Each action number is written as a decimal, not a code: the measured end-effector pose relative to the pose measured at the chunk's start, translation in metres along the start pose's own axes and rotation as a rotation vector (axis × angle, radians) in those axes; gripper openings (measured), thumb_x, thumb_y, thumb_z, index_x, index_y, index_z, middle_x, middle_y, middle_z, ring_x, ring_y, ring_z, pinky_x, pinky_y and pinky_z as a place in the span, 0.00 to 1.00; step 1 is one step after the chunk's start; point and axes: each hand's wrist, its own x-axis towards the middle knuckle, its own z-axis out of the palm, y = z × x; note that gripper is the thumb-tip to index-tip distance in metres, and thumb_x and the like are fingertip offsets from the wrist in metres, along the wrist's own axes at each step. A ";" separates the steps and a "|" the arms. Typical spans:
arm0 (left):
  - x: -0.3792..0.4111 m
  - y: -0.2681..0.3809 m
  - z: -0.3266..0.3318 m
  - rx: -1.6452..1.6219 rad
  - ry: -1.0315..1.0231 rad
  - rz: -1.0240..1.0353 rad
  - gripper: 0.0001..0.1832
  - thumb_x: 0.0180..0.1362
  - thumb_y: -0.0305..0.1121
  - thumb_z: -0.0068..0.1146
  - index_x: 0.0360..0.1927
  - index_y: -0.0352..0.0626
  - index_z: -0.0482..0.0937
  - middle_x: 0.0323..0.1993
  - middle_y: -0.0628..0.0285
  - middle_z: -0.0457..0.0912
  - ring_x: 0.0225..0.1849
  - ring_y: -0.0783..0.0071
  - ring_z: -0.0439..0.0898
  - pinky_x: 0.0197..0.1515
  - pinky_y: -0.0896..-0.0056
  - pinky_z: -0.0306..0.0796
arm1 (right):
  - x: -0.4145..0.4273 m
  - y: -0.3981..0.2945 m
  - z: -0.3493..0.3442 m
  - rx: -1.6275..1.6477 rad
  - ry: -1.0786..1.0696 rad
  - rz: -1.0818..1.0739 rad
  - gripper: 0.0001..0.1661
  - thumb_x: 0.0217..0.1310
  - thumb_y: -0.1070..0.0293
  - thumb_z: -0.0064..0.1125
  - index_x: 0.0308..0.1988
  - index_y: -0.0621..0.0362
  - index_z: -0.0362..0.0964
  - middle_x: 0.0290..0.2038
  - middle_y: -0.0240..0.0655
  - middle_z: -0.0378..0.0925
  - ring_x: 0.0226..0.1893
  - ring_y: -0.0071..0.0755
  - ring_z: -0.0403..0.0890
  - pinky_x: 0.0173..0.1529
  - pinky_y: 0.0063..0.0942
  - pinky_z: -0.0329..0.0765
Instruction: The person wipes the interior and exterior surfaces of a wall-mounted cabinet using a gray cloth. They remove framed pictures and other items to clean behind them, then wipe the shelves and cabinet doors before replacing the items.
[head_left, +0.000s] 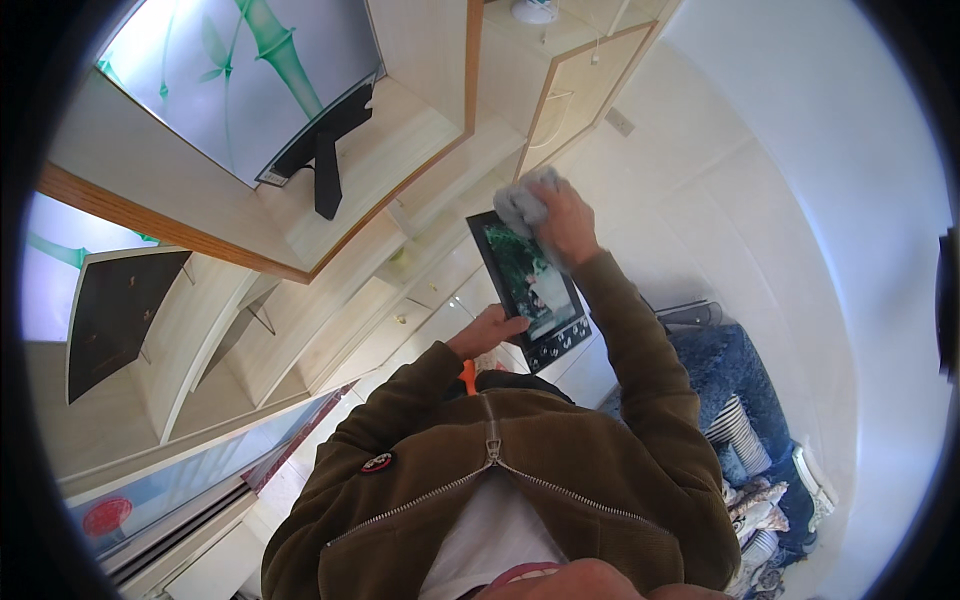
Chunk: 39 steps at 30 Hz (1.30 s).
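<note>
A dark-bordered picture frame (531, 289) with a green photo and a patterned strip at its lower end is held tilted in front of my body. My left hand (491, 330) grips its lower left edge, thumb on the front and the fingers hidden behind. At the upper right end, my right hand (566, 221) is closed on a bunched grey cloth (523, 201), which lies over the top edge of the picture frame. The right hand is slightly blurred.
Pale wooden shelving (390, 240) with drawers and orange-brown edging spans the left. On it stand a propped frame seen from behind (328, 172) and a dark panel (120, 315). At the right are a pale wall (720, 187), a blue covered seat (720, 367) and a striped cushion (739, 435).
</note>
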 end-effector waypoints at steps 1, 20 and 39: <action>0.002 0.003 -0.002 -0.008 0.041 -0.006 0.18 0.62 0.38 0.50 0.48 0.33 0.74 0.39 0.63 0.79 0.40 0.76 0.77 0.43 0.73 0.73 | -0.018 -0.001 -0.005 -0.026 -0.056 -0.019 0.29 0.37 0.75 0.59 0.46 0.47 0.73 0.39 0.44 0.70 0.40 0.51 0.75 0.39 0.42 0.75; -0.008 -0.003 0.015 0.147 -0.123 -0.001 0.18 0.62 0.37 0.51 0.44 0.29 0.75 0.34 0.62 0.80 0.37 0.77 0.77 0.40 0.71 0.73 | -0.014 -0.033 -0.029 0.012 0.092 0.104 0.21 0.42 0.69 0.60 0.43 0.47 0.73 0.36 0.45 0.71 0.35 0.53 0.76 0.38 0.42 0.74; 0.160 0.056 -0.038 -0.783 0.365 0.315 0.10 0.60 0.25 0.45 0.44 0.34 0.70 0.44 0.53 0.76 0.48 0.61 0.77 0.54 0.55 0.73 | -0.203 0.032 -0.075 0.178 0.051 0.533 0.29 0.31 0.70 0.67 0.42 0.59 0.75 0.30 0.44 0.73 0.33 0.48 0.75 0.38 0.37 0.73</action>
